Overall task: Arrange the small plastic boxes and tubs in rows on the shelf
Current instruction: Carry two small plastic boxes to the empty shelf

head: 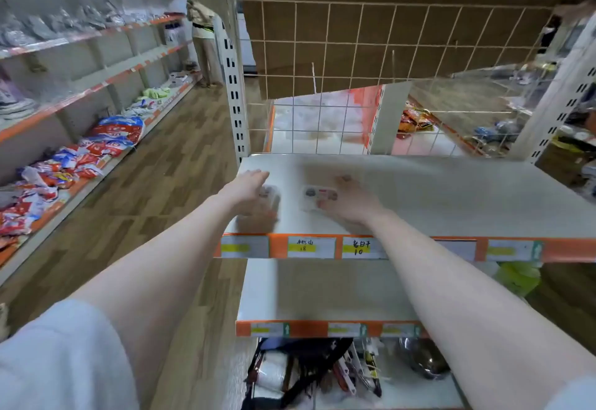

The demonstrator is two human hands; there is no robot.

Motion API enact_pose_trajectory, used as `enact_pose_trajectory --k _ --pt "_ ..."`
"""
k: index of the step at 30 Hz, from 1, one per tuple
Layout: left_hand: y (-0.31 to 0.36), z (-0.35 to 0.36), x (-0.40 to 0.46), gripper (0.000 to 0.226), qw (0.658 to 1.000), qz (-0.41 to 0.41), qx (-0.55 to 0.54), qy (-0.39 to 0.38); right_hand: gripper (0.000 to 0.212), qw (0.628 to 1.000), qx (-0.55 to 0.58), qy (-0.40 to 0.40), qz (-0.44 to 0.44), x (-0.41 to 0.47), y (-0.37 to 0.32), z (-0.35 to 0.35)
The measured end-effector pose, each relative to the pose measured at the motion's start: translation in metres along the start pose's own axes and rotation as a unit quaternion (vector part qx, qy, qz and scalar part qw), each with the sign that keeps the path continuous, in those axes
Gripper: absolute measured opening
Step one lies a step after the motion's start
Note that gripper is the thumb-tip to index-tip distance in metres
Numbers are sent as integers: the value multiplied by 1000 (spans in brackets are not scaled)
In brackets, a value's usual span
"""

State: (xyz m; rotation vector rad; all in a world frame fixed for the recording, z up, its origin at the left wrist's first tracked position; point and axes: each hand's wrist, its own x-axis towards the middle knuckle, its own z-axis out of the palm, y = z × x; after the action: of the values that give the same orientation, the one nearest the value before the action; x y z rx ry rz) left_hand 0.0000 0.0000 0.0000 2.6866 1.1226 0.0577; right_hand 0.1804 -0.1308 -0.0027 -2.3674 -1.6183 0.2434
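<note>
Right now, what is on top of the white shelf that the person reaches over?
On the shelf lie two clear plastic boxes: one at the left hand, one at the right hand. The hands cover part of each; blur hides their contents.

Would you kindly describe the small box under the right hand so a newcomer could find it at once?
Start at the pale shelf with the orange front strip, directly ahead. Near its left end two small clear plastic boxes sit side by side. The one meant is the right-hand clear box with round printed labels on its lid, touched by the right hand.
</note>
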Motion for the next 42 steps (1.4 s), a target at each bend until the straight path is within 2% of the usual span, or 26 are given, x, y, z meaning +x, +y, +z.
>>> enact_pose_trajectory --k 8,11,13,15,17,19,21,25,29,38,42 --pt "-5 7 6 62 999 14 40 -14 56 999 35 -25 -2 2 -2 13" --pt "-9 3 10 50 997 16 59 -45 57 999 35 -21 -5 4 0 15" --pt "-11 0 10 41 998 1 29 -64 54 999 34 -12 -9 5 1 16" --pt "-14 -6 6 43 996 -21 -11 -87 50 999 33 -6 -8 5 2 16" --pt "-18 -13 4 48 992 -24 0 -123 47 999 33 -6 -8 5 1 16" --pt "-20 -16 5 66 991 -20 28 -132 46 999 30 -3 -9 5 0 17" --pt "-20 -16 5 69 992 -11 43 -116 45 1000 22 -2 -6 5 0 16" --pt "-19 -11 8 44 995 19 61 -73 47 1000 13 -11 1 4 0 13" --pt "-13 -5 5 36 999 16 29 -36 57 1000 9 -13 -5 2 -1 14" --pt "-10 2 -5 64 1000 -19 0 -16 33 1000 -1 -30 -5 1 -6 7" --pt "-8 2 -15 66 1000 -25 -18 -6 47 999 4 -30 -12 -4 -9 1"
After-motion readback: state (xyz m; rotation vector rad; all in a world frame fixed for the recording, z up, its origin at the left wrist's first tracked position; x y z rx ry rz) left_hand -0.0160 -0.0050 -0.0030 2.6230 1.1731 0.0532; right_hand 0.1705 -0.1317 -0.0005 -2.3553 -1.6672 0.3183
